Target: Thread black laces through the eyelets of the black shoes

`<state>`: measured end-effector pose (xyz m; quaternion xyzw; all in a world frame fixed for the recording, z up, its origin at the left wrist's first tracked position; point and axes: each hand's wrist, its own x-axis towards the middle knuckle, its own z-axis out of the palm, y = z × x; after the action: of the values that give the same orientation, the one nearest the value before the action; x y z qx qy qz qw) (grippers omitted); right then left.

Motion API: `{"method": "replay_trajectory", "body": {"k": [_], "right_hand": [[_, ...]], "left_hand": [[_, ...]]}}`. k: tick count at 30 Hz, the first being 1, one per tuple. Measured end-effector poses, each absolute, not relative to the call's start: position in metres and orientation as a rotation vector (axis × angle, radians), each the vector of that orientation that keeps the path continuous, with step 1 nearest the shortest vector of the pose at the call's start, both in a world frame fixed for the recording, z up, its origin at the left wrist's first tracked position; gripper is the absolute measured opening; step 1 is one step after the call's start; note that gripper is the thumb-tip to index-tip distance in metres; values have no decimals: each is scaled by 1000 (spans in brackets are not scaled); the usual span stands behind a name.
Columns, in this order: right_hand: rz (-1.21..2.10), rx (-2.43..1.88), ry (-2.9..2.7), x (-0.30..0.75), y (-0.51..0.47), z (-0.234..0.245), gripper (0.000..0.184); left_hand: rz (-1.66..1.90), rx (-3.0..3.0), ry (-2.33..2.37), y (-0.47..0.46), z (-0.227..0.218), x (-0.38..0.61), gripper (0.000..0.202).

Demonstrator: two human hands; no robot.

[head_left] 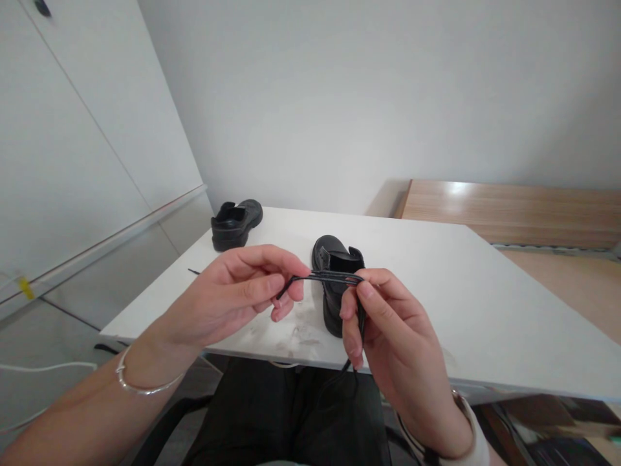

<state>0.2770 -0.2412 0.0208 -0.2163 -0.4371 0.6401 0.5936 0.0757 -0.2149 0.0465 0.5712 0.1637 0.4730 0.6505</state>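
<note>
Black shoelaces (332,277) stretch between my two hands, in front of a black shoe. My left hand (237,288) pinches them near one end, and a short tip sticks out below its fingers. Thumb and index finger of my right hand (392,317) close on the other side, where the laces bend and hang down towards my lap. Behind the laces the black shoe (332,249) lies on the white table, its toe pointing away; my right hand covers part of it. A second black shoe (233,226) stands at the table's far left corner.
The white table (412,252) reaches to a grey wall. White cabinet doors (87,116) are on the left. A wooden board (504,210) stands at the right, behind the table. A black lace tip (193,271) shows on the tabletop beyond my left hand.
</note>
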Motion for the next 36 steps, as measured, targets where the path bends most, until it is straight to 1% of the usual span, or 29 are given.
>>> {"method": "replay_trajectory", "body": {"k": [3, 6, 11, 12, 13, 15, 17, 19, 20, 23, 25, 26, 28, 31, 34, 36], "right_hand": [[1504, -520, -970, 279, -241, 22, 6], [1520, -527, -918, 279, -240, 19, 6], [1340, -572, -875, 287, -237, 18, 9], [1297, -584, -872, 293, -235, 21, 9], [1257, -590, -867, 300, -232, 25, 10], [1171, -588, -833, 322, -222, 38, 10], [1042, -563, -821, 352, -207, 54, 14], [928, -557, -816, 387, -188, 69, 17], [869, -570, -821, 405, -178, 76, 21], [655, -639, -768, 452, -146, 89, 32], [579, -639, -740, 471, -126, 88, 44], [562, -633, -688, 474, -116, 85, 45], [585, -585, -597, 472, -97, 74, 39], [647, -564, -552, 454, -76, 45, 30], [760, -600, -609, 434, -62, 13, 17], [867, -627, -688, 423, -57, -4, 15]], "left_hand": [[1039, 1339, 352, -215, 47, 76, 16], [1032, 1386, 334, -218, 48, 76, 12], [1089, 1395, 264, -220, 58, 67, 7], [1148, 1388, 251, -218, 60, 63, 10], [1234, 1382, 240, -215, 64, 59, 17], [1487, 1359, 239, -206, 72, 46, 28], [1774, 1306, 272, -192, 83, 30, 34], [1978, 1230, 306, -175, 95, 12, 49], [2057, 1193, 304, -165, 100, 2, 49], [2251, 1122, 378, -132, 109, -22, 30], [2340, 1144, 390, -109, 106, -28, 23], [2378, 1168, 392, -99, 102, -28, 21], [2451, 1203, 448, -81, 88, -22, 19], [2557, 1239, 697, -63, 62, -7, 16], [2547, 1338, 938, -54, 34, 6, 18], [2524, 1419, 1049, -51, 21, 12, 20]]}}
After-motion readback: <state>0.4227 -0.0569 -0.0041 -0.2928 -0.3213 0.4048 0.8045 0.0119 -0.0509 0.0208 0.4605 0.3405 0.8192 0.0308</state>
